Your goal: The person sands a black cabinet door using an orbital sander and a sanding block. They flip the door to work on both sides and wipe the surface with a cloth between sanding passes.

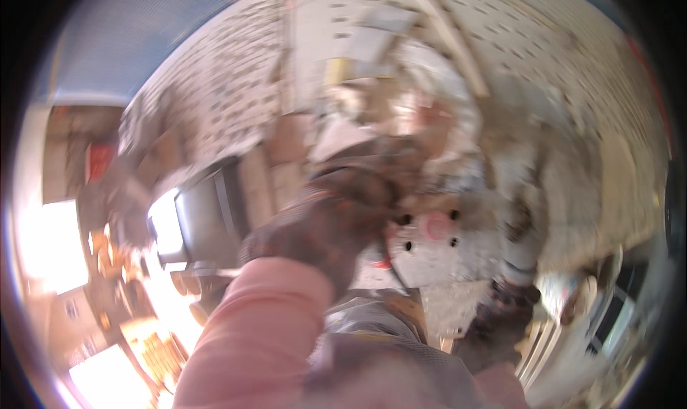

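Note:
Motion blur softens most of the view. My left hand (338, 221), in a dark work glove below a pink sleeve, reaches over a cluttered work surface. What its fingers touch is too smeared to tell. Just right of it lies a pale plate (472, 256) with several dark round holes and a pink disc (437, 226). A slim black-and-red object (387, 264) shows below the left glove. My right hand (496, 320), also gloved, is lower right, against the near end of a dusty grey cylindrical object (520, 258). Whether it grips that object is unclear.
Slotted pale panels (214, 81) stretch across the far side, with a wooden strip (451, 38) lying at an angle. Crumpled clear plastic (435, 71) and scraps fill the middle. A dark grey box-like object (209, 216) stands left. Wood pieces (153, 350) are at lower left.

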Demonstrator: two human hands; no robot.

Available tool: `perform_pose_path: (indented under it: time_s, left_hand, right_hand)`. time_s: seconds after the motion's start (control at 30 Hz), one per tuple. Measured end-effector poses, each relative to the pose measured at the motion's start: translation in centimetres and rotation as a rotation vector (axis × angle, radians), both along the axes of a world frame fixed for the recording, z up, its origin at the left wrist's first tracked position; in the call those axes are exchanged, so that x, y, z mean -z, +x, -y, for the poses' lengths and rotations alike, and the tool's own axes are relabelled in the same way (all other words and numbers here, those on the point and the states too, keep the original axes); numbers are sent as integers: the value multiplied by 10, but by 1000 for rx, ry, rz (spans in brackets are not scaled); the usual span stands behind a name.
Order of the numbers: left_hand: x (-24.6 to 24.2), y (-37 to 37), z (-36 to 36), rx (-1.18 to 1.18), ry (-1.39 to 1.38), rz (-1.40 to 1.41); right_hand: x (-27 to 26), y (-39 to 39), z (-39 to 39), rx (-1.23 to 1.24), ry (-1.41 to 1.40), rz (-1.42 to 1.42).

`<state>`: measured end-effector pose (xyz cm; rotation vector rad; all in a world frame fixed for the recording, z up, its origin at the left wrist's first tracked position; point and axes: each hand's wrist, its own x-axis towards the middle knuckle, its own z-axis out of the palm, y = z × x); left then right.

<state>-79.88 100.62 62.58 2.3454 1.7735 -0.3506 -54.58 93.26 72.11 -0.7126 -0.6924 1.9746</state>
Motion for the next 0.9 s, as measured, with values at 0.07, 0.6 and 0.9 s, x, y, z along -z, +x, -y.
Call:
perform_pose_path:
  time_s: [0.07, 0.6, 0.9]
  left_hand:
    - [-30, 12, 10, 46, -81, 24]
    - [-146, -289, 620, -980, 386, 1327]
    - [-117, -414, 775, -1102, 530, 649]
  right_hand:
    - [-16, -9, 15, -101, -26, -273]
    - [-108, -400, 321, -780, 101, -102]
    - [-116, -520, 442, -875, 89, 47]
